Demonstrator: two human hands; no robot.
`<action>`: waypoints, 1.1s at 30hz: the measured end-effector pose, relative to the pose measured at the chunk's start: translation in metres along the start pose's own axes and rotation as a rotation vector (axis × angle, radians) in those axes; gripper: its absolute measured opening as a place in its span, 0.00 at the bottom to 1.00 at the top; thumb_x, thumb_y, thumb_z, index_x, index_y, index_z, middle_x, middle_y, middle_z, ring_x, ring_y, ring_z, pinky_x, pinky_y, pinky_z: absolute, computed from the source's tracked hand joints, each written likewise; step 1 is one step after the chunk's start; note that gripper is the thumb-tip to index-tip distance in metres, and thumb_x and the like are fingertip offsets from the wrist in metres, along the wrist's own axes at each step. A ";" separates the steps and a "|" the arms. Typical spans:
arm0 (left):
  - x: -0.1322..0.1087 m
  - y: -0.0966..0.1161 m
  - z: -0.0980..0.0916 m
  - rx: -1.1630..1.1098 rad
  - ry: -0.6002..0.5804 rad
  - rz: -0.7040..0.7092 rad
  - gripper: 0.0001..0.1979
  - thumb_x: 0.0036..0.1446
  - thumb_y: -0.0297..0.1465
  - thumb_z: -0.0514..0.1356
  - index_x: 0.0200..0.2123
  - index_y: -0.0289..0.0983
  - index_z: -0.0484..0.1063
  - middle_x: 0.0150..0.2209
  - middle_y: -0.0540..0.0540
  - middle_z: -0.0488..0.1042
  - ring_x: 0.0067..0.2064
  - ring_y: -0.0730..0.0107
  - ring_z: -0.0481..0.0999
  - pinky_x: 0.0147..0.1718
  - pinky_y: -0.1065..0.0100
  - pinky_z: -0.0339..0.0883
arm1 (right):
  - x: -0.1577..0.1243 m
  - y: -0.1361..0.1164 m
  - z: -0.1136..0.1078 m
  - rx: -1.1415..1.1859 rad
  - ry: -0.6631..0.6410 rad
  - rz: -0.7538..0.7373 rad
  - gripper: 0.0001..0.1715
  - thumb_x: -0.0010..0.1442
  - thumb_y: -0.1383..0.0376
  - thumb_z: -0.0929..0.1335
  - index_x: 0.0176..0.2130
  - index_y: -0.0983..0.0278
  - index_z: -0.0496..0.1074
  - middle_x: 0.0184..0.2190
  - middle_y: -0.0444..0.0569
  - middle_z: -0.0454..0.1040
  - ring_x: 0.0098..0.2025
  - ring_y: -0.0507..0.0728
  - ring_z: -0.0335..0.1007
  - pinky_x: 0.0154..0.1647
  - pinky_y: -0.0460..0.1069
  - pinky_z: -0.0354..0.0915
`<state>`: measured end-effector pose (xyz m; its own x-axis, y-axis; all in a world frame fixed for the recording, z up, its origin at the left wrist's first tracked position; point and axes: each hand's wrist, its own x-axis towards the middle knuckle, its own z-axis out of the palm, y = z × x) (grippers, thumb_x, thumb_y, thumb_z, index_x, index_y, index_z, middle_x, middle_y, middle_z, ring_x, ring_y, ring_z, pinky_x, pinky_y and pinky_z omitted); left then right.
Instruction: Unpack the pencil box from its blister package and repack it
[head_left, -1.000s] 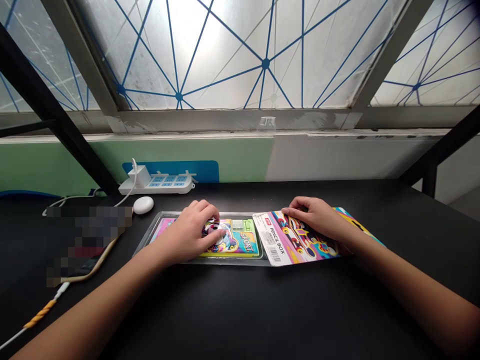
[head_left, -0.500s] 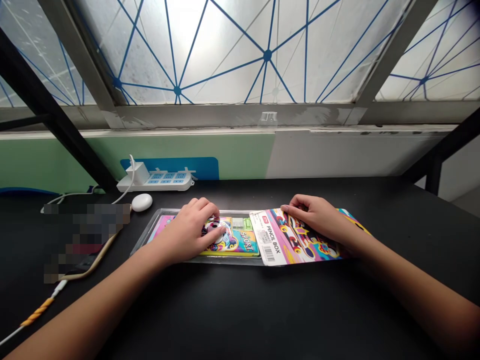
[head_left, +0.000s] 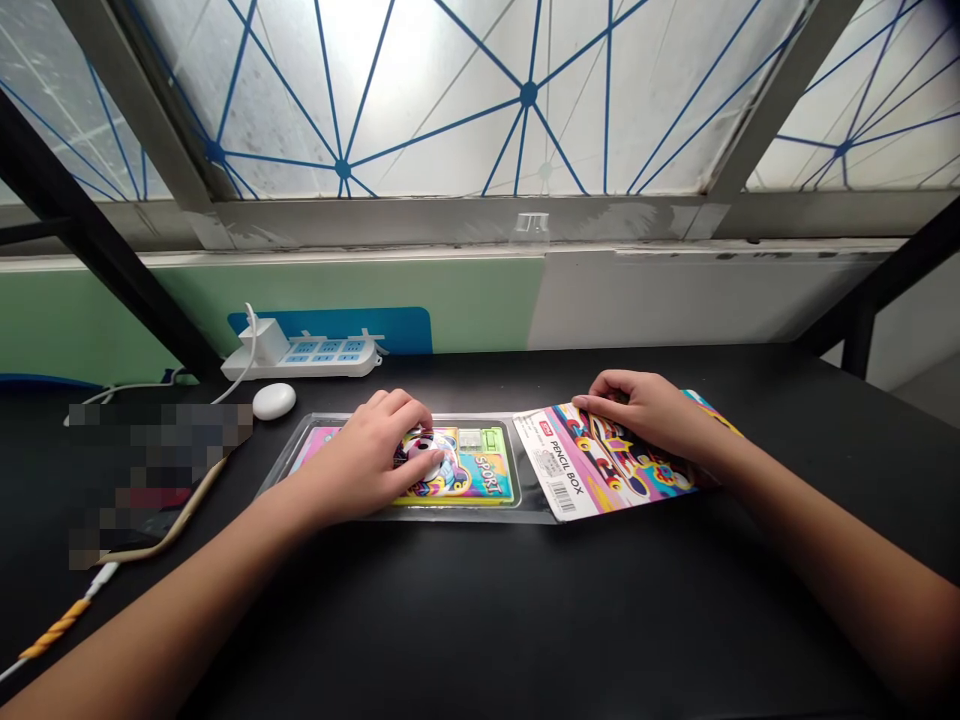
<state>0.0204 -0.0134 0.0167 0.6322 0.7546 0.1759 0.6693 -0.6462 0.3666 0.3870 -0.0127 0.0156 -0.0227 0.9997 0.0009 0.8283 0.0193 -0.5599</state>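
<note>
A colourful pencil box (head_left: 487, 470) with cartoon pictures and the word SPORT lies in a clear plastic tray (head_left: 536, 505) on the desk. Over its left part rests my left hand (head_left: 382, 450), thumb apart from the bent fingers, the fingertips touching the box's face. Beside it to the right is a printed backing card (head_left: 559, 465) marked PENCIL BOX, with a barcode. My right hand (head_left: 637, 410) pinches the card's upper edge between thumb and fingers. The card sits at a slant and covers the tray's right end.
A white power strip (head_left: 315, 355) with a plugged-in charger stands against the wall. In front of it lies a white rounded case (head_left: 274, 401). At the left are a blurred-out item (head_left: 172, 460) and a cable with an orange wrap (head_left: 56, 628). Black slanted posts flank the desk.
My right hand has drawn the card rightward and tilted it, uncovering the pencil box's right end and more of the tray. My left hand stays on the box. The view has shifted slightly.
</note>
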 end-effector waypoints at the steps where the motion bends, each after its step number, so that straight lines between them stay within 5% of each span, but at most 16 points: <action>1: 0.000 0.000 0.000 0.001 0.003 -0.007 0.13 0.66 0.43 0.55 0.44 0.40 0.69 0.46 0.43 0.70 0.47 0.54 0.67 0.47 0.54 0.65 | -0.001 -0.001 0.001 0.002 0.006 0.006 0.27 0.57 0.38 0.68 0.30 0.59 0.73 0.26 0.45 0.77 0.29 0.57 0.70 0.27 0.48 0.61; 13: -0.001 0.024 0.018 0.021 0.093 0.050 0.09 0.67 0.37 0.57 0.46 0.39 0.69 0.45 0.43 0.72 0.47 0.55 0.70 0.47 0.53 0.64 | -0.027 -0.046 0.045 0.031 -0.026 -0.023 0.24 0.66 0.44 0.62 0.31 0.58 0.67 0.27 0.44 0.74 0.29 0.57 0.67 0.28 0.49 0.59; 20: -0.010 0.050 0.014 -0.253 0.255 0.196 0.06 0.68 0.28 0.56 0.46 0.39 0.70 0.45 0.44 0.74 0.48 0.62 0.73 0.49 0.61 0.64 | -0.028 -0.046 0.042 0.050 -0.102 -0.067 0.24 0.66 0.44 0.61 0.32 0.58 0.68 0.27 0.43 0.72 0.30 0.56 0.66 0.29 0.49 0.59; 23: -0.007 0.036 0.001 -0.352 0.310 0.161 0.05 0.67 0.29 0.56 0.39 0.39 0.72 0.40 0.46 0.75 0.44 0.64 0.74 0.45 0.64 0.66 | -0.022 -0.033 0.034 0.027 -0.108 -0.065 0.25 0.66 0.43 0.61 0.33 0.58 0.70 0.27 0.43 0.73 0.30 0.56 0.66 0.29 0.49 0.59; 26: 0.000 0.009 -0.003 -0.445 0.405 -0.027 0.09 0.68 0.37 0.57 0.38 0.39 0.73 0.37 0.47 0.75 0.41 0.64 0.74 0.44 0.64 0.65 | -0.015 -0.021 0.025 0.057 -0.159 -0.050 0.26 0.64 0.41 0.63 0.34 0.59 0.72 0.30 0.45 0.75 0.31 0.56 0.67 0.30 0.49 0.61; 33: 0.014 -0.025 0.017 -1.184 0.651 -0.297 0.27 0.67 0.55 0.47 0.49 0.39 0.69 0.47 0.42 0.74 0.49 0.60 0.74 0.46 0.62 0.68 | -0.007 -0.007 0.006 0.157 -0.324 -0.071 0.25 0.55 0.45 0.72 0.43 0.59 0.73 0.34 0.46 0.77 0.35 0.58 0.72 0.33 0.49 0.66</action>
<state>0.0186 0.0113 -0.0058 0.0121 0.9740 0.2262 -0.1891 -0.2199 0.9570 0.3783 -0.0201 0.0146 -0.2741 0.9397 -0.2046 0.7230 0.0610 -0.6882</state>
